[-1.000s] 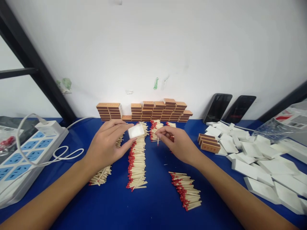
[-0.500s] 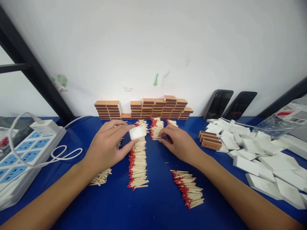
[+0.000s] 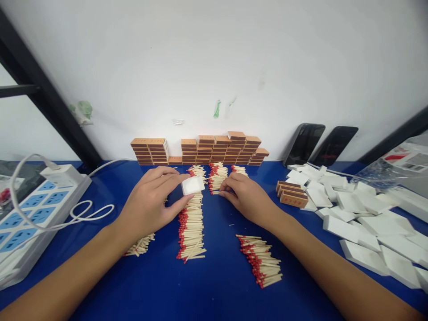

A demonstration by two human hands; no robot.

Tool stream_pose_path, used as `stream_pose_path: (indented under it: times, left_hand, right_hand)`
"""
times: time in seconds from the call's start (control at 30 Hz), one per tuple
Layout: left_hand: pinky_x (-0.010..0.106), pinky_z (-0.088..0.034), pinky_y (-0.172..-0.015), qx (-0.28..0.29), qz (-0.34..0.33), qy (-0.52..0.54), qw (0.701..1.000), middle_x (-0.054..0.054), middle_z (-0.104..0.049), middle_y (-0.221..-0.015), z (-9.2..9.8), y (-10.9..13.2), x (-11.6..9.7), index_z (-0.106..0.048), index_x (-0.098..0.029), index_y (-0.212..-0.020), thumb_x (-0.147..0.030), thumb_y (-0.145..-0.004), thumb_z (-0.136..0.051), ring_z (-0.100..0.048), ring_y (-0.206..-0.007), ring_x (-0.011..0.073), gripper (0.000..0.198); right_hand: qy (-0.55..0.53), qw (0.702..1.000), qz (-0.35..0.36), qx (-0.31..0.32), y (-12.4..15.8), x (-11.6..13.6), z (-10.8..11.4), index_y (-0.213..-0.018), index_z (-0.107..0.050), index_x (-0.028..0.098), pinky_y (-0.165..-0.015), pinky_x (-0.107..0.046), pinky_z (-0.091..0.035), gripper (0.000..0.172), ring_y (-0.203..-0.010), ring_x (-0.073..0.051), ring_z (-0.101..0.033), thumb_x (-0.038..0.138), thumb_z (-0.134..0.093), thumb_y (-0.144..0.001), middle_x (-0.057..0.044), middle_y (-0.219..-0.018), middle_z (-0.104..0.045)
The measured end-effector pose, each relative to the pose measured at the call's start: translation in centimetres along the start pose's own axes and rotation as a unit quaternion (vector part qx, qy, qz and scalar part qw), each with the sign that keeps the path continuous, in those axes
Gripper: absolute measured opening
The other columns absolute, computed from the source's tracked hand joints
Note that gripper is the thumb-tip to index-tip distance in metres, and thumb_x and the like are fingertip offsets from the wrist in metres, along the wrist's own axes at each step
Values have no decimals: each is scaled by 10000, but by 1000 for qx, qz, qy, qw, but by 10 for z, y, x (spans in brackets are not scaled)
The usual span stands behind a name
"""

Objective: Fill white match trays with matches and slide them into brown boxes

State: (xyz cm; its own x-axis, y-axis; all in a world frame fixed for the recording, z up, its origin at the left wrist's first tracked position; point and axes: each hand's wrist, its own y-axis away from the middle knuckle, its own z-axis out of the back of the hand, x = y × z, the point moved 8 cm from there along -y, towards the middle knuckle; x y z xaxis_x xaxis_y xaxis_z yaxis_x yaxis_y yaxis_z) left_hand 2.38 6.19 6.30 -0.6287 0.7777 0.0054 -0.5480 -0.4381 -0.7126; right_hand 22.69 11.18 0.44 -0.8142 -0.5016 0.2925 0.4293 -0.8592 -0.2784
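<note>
Left hand [image 3: 150, 203] pinches a white tray [image 3: 193, 185] above a row of matches [image 3: 190, 223]. Right hand [image 3: 245, 198] pinches at a match pile [image 3: 216, 176] beside it. Gathering seems underway; loading needs a tidy bunch.

Bare blue table [image 3: 217, 285] lies open between match rows [image 3: 191, 223] and white trays [image 3: 364, 214].

1. One view only: the head camera looks forward and down across the blue table [image 3: 214, 285] to the white wall [image 3: 214, 53].
2. It's close in: left hand [image 3: 150, 203] and right hand [image 3: 249, 196] sit mid-frame, with the forearms entering from the bottom.
</note>
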Motion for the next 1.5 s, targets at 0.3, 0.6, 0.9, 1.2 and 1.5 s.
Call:
stream_pose_path:
  times: [0.3, 0.6, 0.9, 1.2, 1.5]
  left_hand:
    - [438, -556, -973, 8, -3, -3, 1000, 90, -780, -1118, -1, -1, 1, -665, -174, -1286, -255, -926, -744, -682, -1090, 266, 377]
    - [427, -555, -972, 14, -6, -2, 1000, 79, -775, -1065, -4, 1, -1, -673, -169, -1257, -255, -931, -747, -677, -1090, 257, 345]
    - [441, -568, -987, 14, 9, 20, 1000, 100, -756, -1036, -7, 1, -9, -698, -150, -1239, -331, -936, -757, -696, -1096, 263, 357]
    - [420, -579, -981, 6, 2, 29, 1000, 114, -743, -1097, -5, -1, -19, -684, -157, -1260, -347, -951, -743, -704, -1086, 243, 367]
    - [417, -566, -1002, 6, 14, 0, 1000, 102, -751, -1119, -3, -1, -5, -686, -180, -1252, -362, -949, -745, -705, -1111, 251, 359]
  right_hand:
    - [10, 1000, 7, 14, -1, 1, -2, -931, -652, 181, -853, -363, -481, 72, -962, -234, -591, 202, -634, -997, -86, -1002, -648]
    - [20, 999, 50, -12, 0, 5, 5, -913, -628, 182, -849, -374, -488, 107, -950, -238, -585, 190, -598, -1015, -93, -994, -654]
    - [56, 971, 154, -173, 16, 65, 44, -964, -613, 195, -766, -363, -483, 125, -875, -221, -568, 262, -554, -1052, -79, -948, -646]
    - [155, 937, 221, -221, 21, 85, 33, -895, -634, 152, -756, -380, -499, 173, -821, -224, -546, 168, -544, -1042, -86, -845, -639]
    - [11, 969, 153, -196, 15, 51, 43, -1046, -675, 162, -782, -361, -516, 142, -908, -214, -597, 225, -548, -1051, -97, -976, -671]
